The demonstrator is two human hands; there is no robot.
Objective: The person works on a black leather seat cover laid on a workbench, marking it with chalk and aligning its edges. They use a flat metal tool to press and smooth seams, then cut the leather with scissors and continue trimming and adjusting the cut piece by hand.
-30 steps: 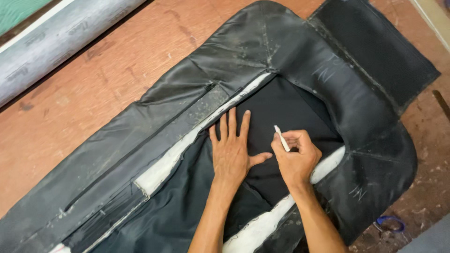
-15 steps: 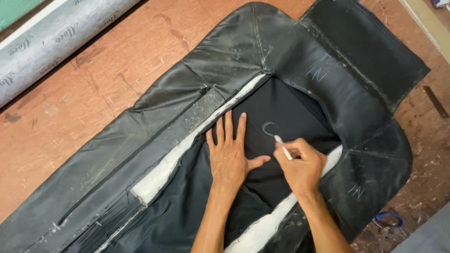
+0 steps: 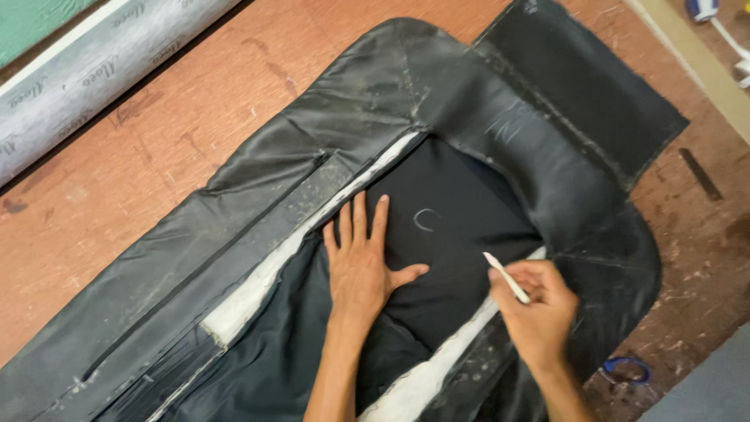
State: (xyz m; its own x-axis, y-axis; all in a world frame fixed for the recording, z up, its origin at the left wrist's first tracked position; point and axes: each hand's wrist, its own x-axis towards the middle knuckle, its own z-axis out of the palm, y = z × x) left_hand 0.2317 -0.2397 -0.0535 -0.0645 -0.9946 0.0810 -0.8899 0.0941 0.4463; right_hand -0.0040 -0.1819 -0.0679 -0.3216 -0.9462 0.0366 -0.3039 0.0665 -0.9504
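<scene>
Since half a second earlier, the right hand (image 3: 537, 306) had drawn back toward the near right, lifting the white chalk stick (image 3: 506, 277) away from the curved chalk mark (image 3: 426, 219), which now stood clear on the cloth; a second earlier that mark was not there. The left hand (image 3: 362, 262) had stayed put, pressed flat with its fingers spread wide.

The black fabric panel (image 3: 461, 227) lay in the middle of the scene, framed on its far and right sides by the worn black leatherette cover (image 3: 328, 148) and edged on the left and near right by strips of white foam (image 3: 258, 289). The cover's right end came close to the wooden table (image 3: 156, 133) edge, while bare wood lay open on the far left, up to a grey roll (image 3: 86, 74).

The right hand's fingers were closed around the chalk, its tip pointing far-left above the panel. The panel looked matte, smooth and deep black. Blue-handled scissors (image 3: 625, 369) lay at the near right.
</scene>
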